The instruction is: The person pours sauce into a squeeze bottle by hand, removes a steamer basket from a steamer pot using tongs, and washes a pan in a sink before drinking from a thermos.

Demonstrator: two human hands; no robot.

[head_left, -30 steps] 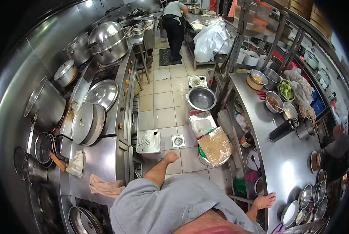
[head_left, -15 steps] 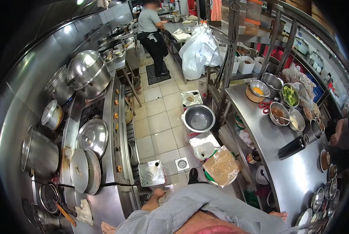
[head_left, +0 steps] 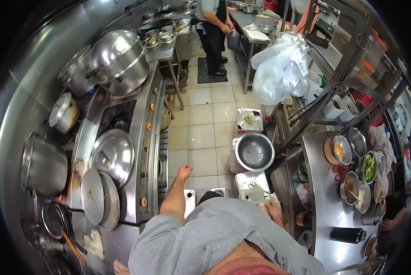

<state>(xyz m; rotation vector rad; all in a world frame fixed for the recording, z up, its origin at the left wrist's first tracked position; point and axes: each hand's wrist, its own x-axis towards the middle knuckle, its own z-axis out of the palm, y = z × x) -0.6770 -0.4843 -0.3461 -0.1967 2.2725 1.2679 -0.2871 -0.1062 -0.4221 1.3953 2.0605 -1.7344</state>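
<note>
My left hand (head_left: 184,172) is stretched forward above the tiled floor, fingers curled in, and I see nothing in it. Below its wrist, partly behind my arm, is a square metal tin (head_left: 190,201). My right hand (head_left: 273,210) hangs low at my right side, over or against the plastic-wrapped cardboard (head_left: 265,205); its fingers are too small and blurred to read. Just ahead of it lie a whitish container (head_left: 254,194) and a foil-like metal lid (head_left: 251,180). A large steel bowl (head_left: 255,151) stands beyond these.
To the left runs a stove (head_left: 142,151) with a big steamer pot (head_left: 119,62) and lids. On the right, a steel counter (head_left: 322,183) carries food bowls and a black flask (head_left: 347,234). Hanging plastic bags (head_left: 281,73) edge the aisle. Ahead, a co-worker (head_left: 210,36) holds a dark-filled jug (head_left: 233,39).
My view has moved forward and turned. My left hand has swung forward; my right hand has come from the counter's edge to the wrapped cardboard. The jug now shows in the co-worker's hand.
</note>
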